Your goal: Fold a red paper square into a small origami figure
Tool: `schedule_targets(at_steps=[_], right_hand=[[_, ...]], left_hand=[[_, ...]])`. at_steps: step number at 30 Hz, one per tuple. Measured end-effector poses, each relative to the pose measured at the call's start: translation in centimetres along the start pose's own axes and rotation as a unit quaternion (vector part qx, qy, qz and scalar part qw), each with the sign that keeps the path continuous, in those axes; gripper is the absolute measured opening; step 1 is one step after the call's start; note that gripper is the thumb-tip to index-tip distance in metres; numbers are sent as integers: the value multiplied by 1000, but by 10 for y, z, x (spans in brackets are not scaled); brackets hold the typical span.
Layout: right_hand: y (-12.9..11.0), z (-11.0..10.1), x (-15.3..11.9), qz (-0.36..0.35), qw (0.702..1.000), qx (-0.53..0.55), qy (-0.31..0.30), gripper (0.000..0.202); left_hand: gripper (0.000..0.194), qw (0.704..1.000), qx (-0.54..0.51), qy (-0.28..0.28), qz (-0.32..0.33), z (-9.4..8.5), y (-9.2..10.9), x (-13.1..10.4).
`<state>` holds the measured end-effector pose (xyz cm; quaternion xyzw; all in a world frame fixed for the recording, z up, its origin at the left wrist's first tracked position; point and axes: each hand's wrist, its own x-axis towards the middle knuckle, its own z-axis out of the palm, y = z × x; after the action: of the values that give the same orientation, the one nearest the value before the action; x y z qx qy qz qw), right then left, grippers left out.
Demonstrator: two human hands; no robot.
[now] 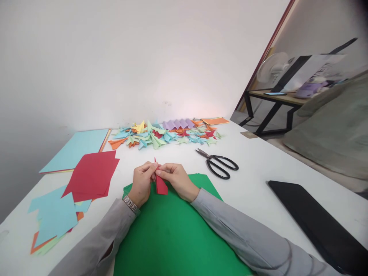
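A narrow folded piece of red paper (161, 186) is pinched between both hands, its thin tip pointing away from me and its wider end toward me. My left hand (143, 181) grips it from the left, fingers curled, with a metal watch band on the wrist. From the other side my right hand (178, 179) presses thumb and fingers on the same paper, near its upper part. Both hands are just over the far edge of a green sheet (172, 234). The folds under the fingertips are partly hidden.
Folded paper planes (156, 142) in several colours lie along the wall, beside a pleated purple paper (178, 124). Black-handled scissors (221, 164) lie right of my hands. Red sheets (92, 174), light blue pieces (57, 216) and a larger blue stack (77, 147) are left. A black flat object (313, 222) lies far right.
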<state>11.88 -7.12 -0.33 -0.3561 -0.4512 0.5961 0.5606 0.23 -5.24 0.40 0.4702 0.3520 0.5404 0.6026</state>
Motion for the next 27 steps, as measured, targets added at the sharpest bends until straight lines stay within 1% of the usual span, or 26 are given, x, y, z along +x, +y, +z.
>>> schedule_targets(at_steps=[2,7,11,16,23,27], right_hand=[[0,0,0,10,1000,20,-4,27],[0,-2,-1,30,998,46,-7,22],[1,-3,-1,17,999,38,-11,19],[3,-5,2,-15,1000,-8,-3,19],[3,-4,2,-25,999,-27,-2,19],[2,-3,1,-33,999,-41,-4,20]], left_hand=[[40,1000,-20,-4,-15,0,0,0],[33,997,-61,-6,-50,0,2,1],[24,999,-32,-7,-41,1,5,0],[18,1000,-3,1,-5,1,5,0],[21,1000,12,11,-1,-1,0,1],[22,1000,4,10,-4,-1,0,2]])
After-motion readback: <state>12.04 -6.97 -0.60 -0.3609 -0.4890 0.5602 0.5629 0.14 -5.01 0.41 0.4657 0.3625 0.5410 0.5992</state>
